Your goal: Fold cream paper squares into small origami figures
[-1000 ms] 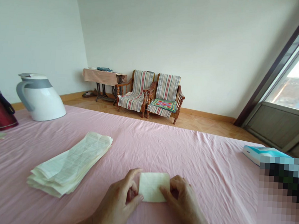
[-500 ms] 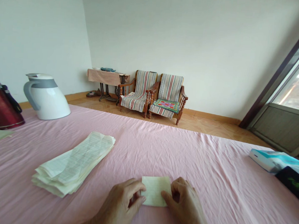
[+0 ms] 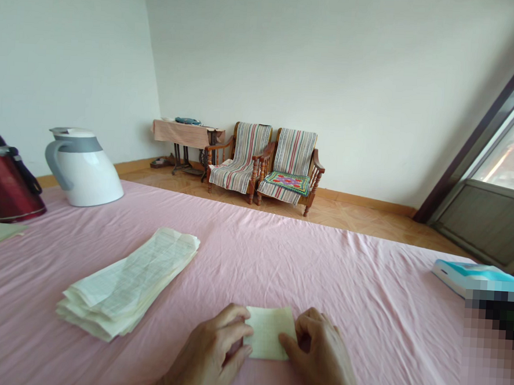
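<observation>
A small folded square of pale paper (image 3: 269, 331) lies on the pink tablecloth (image 3: 321, 278) near the front edge. My left hand (image 3: 212, 352) pinches its left side with curled fingers. My right hand (image 3: 319, 356) pinches its right side, thumb on the sheet. To the left, apart from both hands, lies a stack of lined paper sheets (image 3: 132, 281).
A white jug (image 3: 82, 167) and a red kettle (image 3: 7, 186) stand at the far left of the table. A teal box (image 3: 465, 274) lies at the right edge beside a blurred patch. Two striped wooden chairs (image 3: 265, 167) and a side table (image 3: 186, 133) stand by the far wall.
Both hands have closed in over the folded paper, so less of it shows. The view has shifted slightly; nothing else on the table has moved.
</observation>
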A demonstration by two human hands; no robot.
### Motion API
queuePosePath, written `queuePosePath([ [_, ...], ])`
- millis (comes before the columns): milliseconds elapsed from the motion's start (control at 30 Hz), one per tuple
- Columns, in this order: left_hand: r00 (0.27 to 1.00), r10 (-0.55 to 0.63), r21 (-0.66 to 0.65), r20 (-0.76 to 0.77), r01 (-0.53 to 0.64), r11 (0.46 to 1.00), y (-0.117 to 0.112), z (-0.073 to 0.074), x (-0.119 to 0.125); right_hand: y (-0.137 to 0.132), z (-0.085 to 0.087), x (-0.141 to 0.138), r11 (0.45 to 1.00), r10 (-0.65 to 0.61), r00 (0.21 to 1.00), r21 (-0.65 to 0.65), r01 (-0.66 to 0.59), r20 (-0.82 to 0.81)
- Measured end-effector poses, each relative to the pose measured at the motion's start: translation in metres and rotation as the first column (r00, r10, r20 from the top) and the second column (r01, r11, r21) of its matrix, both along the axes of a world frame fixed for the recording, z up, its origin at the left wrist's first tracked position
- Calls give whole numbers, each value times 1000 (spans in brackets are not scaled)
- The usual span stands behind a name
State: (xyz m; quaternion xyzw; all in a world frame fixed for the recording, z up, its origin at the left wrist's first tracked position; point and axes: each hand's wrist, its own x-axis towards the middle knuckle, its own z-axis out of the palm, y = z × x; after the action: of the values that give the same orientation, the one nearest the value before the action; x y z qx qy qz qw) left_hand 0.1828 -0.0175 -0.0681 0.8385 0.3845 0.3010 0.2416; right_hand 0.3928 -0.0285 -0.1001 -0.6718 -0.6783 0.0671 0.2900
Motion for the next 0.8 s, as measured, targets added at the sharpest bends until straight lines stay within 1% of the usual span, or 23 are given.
queuePosePath([
  [167,999,-2,16,-36,2,1000,1,-3,0,-2,2,0,1000,8,998,29,-7,-57],
  [267,999,-16,17,-36,16,1000,1,-3,0,-2,-1,1,999,23,995,48,-19,-96],
  [400,999,-15,30,-44,17,999,0,-2,0,1,-7,3,999,33,993,42,-28,-112],
  [533,995,-15,65,-99,21,998,0,-3,-1,2,-9,4,999,41,991,40,-36,-126],
  [667,989,41,163,-144,-17,987,0,-7,-2,0,-5,3,999,34,993,29,-30,-112],
  [800,975,33,196,-222,11,981,0,-8,-2,-2,2,0,1000,-14,998,24,15,-57],
])
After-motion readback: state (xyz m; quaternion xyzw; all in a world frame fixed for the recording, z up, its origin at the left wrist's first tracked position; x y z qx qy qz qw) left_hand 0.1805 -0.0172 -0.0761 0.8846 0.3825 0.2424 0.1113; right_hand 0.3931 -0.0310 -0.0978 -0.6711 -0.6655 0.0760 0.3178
